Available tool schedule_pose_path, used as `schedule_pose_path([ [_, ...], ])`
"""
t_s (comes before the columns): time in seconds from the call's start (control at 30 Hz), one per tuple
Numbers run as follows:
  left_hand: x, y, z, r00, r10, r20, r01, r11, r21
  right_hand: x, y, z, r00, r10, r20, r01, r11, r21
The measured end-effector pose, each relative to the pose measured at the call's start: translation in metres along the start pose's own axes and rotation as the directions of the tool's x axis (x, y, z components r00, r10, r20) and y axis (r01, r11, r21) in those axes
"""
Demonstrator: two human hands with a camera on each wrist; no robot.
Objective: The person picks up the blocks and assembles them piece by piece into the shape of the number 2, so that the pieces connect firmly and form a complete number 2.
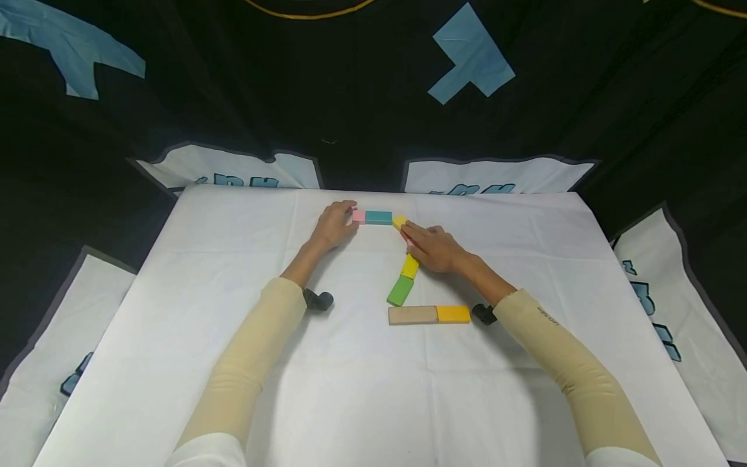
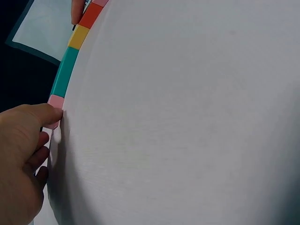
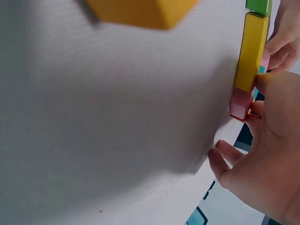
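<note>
In the head view a bent row of coloured blocks lies on the white table. My left hand (image 1: 335, 225) pinches the pink block (image 1: 358, 217) at the row's left end, thumb on the near side. Beside it are a teal block (image 1: 379, 218) and a small yellow block (image 1: 399, 221). My right hand (image 1: 436, 248) rests along the row's right side, fingers extended and touching blocks at the bend. It partly covers a red block (image 2: 91, 16) and another pink block (image 3: 241, 103). A longer yellow block (image 3: 251, 51) and a green block (image 1: 400, 290) continue toward me.
Nearer me, a plain wooden block (image 1: 412, 316) and an orange-yellow block (image 1: 453, 314) lie end to end, just below the green one. The white table (image 1: 350, 402) ends at the back before a black curtain (image 1: 245, 97).
</note>
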State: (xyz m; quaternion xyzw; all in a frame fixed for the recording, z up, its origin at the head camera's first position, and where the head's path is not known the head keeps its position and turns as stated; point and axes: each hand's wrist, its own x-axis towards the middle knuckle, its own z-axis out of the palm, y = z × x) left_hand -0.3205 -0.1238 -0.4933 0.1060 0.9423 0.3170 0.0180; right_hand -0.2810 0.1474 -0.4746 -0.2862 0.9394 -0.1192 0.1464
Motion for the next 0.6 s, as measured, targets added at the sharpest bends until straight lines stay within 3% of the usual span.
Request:
schedule_pose_path([
  [0.17,-0.005,-0.005,-0.003,1.000,0.004,0.002,-0.004,1.000,0.015,0.001,0.001,-0.001,1.000,-0.005,-0.030,0.007,0.997,0.078],
  [0.33,-0.015,-0.007,-0.008,0.999,0.004,0.045,-0.005,0.999,0.035,-0.005,0.006,-0.001,0.997,0.028,-0.076,-0.015,0.985,0.173],
  [0.5,-0.031,-0.008,-0.019,0.997,0.014,0.076,-0.018,0.998,0.052,-0.027,0.016,-0.009,0.990,0.074,-0.122,-0.052,0.984,0.171],
  [0.6,-0.043,-0.009,-0.029,0.995,0.064,0.078,-0.072,0.991,0.109,-0.046,0.022,-0.018,0.983,0.089,-0.160,-0.068,0.988,0.136],
])
